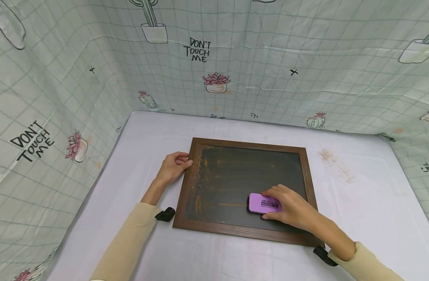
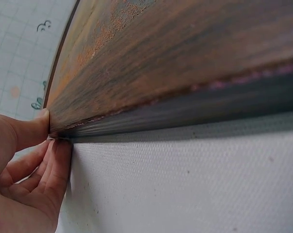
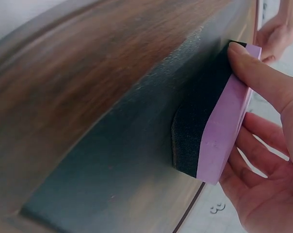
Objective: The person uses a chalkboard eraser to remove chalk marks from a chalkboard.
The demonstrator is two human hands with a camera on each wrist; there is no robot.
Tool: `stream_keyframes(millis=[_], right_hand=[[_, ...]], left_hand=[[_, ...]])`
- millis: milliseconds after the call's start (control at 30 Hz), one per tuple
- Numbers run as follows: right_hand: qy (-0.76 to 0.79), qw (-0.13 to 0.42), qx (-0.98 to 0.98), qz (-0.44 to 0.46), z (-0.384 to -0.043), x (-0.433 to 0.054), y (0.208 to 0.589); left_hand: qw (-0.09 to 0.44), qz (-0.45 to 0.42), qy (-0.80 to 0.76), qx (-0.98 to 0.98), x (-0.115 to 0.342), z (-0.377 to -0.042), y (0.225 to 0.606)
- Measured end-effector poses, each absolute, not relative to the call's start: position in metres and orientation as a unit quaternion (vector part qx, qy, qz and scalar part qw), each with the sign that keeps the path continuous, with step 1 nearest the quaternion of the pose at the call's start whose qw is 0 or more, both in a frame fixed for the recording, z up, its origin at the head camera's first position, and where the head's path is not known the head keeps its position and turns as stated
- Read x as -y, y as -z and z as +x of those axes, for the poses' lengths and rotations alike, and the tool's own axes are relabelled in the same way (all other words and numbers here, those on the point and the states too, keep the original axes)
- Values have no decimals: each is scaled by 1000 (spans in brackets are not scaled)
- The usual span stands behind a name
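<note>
A chalkboard (image 1: 235,171) in a brown wooden frame lies on the white table, with orange chalk smears mostly down its left side. My left hand (image 1: 173,167) holds the frame's left edge; in the left wrist view its thumb (image 2: 32,132) lies on the frame and the fingers curl against the outer side. My right hand (image 1: 288,205) grips a purple eraser (image 1: 260,203) with a black felt underside (image 3: 195,126), thumb on one long side and fingers on the other. The felt faces the board surface, lower right of its middle, beside a thin orange line (image 1: 232,205).
Orange chalk dust (image 1: 328,156) is scattered on the white tabletop (image 1: 355,195) right of the board. Behind and on both sides hangs a gridded cloth (image 1: 256,50) printed with potted plants. Black wrist straps (image 1: 165,214) show at both sleeves.
</note>
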State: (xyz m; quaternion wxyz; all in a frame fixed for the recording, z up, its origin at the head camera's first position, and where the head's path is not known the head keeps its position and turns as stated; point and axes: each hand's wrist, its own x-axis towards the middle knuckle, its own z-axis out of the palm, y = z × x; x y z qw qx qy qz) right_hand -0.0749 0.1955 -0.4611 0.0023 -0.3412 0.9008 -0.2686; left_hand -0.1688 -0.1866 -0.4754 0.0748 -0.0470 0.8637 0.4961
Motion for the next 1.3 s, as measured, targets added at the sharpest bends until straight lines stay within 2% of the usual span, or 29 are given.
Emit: stream_keyframes(millis=[1300], right_hand=[[244,70,-885,-390,-93,-132,453]], left_hand=[[73,-46,-492,-866,187,-166,472]])
